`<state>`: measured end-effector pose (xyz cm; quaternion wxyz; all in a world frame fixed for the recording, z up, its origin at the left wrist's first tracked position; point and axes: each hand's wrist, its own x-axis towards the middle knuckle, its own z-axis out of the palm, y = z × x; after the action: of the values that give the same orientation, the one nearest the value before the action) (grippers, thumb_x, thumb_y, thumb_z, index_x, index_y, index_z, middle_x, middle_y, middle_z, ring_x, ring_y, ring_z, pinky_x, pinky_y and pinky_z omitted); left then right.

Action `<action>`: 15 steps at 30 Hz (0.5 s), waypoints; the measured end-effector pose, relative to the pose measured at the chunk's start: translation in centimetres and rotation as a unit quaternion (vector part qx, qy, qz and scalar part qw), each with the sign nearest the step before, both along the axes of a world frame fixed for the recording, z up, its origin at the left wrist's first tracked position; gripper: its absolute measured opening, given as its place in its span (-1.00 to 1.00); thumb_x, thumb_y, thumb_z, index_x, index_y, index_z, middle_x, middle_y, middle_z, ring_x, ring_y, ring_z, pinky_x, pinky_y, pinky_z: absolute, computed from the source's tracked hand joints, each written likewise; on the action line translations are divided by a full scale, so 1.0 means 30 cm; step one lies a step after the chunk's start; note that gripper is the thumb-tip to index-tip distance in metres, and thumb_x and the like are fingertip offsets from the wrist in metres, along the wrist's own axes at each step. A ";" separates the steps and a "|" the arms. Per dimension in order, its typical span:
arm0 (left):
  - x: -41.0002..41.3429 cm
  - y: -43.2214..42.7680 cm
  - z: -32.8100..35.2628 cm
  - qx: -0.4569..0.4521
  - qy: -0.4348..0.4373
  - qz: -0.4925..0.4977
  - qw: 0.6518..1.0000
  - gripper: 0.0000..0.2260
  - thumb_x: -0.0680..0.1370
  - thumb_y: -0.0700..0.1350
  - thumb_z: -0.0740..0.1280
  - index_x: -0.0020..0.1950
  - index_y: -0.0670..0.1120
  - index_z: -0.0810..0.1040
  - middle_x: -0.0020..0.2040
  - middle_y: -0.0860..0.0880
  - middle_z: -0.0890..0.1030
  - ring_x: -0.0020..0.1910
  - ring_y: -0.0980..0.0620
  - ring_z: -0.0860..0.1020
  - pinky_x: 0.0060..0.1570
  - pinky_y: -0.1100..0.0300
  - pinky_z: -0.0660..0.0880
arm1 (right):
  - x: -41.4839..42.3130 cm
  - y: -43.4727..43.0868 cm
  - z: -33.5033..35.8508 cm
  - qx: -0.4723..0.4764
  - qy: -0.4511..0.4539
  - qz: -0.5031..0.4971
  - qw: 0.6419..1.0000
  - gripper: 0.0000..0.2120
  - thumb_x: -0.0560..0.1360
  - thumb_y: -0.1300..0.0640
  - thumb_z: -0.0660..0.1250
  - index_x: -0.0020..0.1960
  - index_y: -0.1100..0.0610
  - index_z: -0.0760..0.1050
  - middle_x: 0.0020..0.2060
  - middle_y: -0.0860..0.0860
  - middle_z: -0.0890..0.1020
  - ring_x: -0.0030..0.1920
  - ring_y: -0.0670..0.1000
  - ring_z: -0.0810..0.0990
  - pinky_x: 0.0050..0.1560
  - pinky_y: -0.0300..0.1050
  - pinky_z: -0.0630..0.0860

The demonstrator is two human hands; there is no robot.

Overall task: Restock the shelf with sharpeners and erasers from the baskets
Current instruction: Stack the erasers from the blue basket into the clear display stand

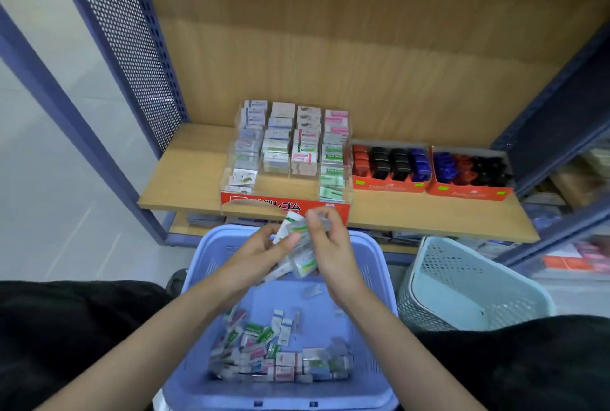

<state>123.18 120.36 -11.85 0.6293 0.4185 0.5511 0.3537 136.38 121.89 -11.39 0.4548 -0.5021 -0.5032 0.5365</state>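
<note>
My left hand (pixel 264 254) and my right hand (pixel 330 245) meet above the purple basket (pixel 369 255), both holding a bunch of wrapped erasers (pixel 298 242) with green-and-white labels. Several more loose erasers (pixel 280 354) lie heaped on the basket's floor near me. On the wooden shelf (pixel 185 176) ahead stands a clear eraser display case (pixel 287 146) with rows of packed erasers and a red front. To its right sit two orange boxes of sharpeners (pixel 391 164), (pixel 470 173) in red, black and blue.
A pale blue-white perforated basket (pixel 462 282) stands on the floor to the right. Blue metal uprights and a perforated side panel (pixel 132 47) frame the shelf. A lower shelf with stock shows under the wooden board. My dark-clothed knees flank the purple basket.
</note>
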 end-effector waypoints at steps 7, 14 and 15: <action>-0.107 0.054 0.120 0.084 -0.017 0.003 0.996 -0.53 0.40 0.13 0.42 0.21 -0.07 0.46 -0.05 0.03 0.66 -0.15 0.18 0.62 -0.19 0.35 0.50 | 0.042 0.057 0.123 0.024 0.036 0.137 0.990 -0.88 0.53 0.21 0.32 0.05 0.08 0.52 -0.11 0.00 0.57 -0.41 -0.15 0.45 -0.35 -0.27 0.41; -0.168 0.089 0.167 0.112 0.029 -0.022 0.993 -0.59 0.41 0.01 0.33 0.23 -0.05 0.42 -0.02 0.12 0.63 -0.08 0.28 0.58 -0.14 0.40 0.47 | 0.037 0.113 0.178 0.028 -0.007 0.162 0.986 -0.77 0.45 0.31 0.40 0.01 0.05 0.48 0.03 -0.01 0.60 -0.41 -0.14 0.53 -0.35 -0.29 0.41; -0.172 0.094 0.162 0.110 0.032 -0.016 0.993 -0.59 0.41 0.02 0.33 0.22 -0.05 0.42 0.00 0.07 0.62 -0.10 0.26 0.58 -0.17 0.38 0.49 | 0.030 0.117 0.175 0.030 -0.009 0.156 0.987 -0.76 0.45 0.31 0.40 0.01 0.05 0.47 0.03 0.02 0.60 -0.40 -0.14 0.55 -0.36 -0.31 0.40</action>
<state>118.03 123.18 -6.99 0.5670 0.5047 0.5224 0.3885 137.27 125.41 -6.14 0.3757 -0.4083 -0.5954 0.5810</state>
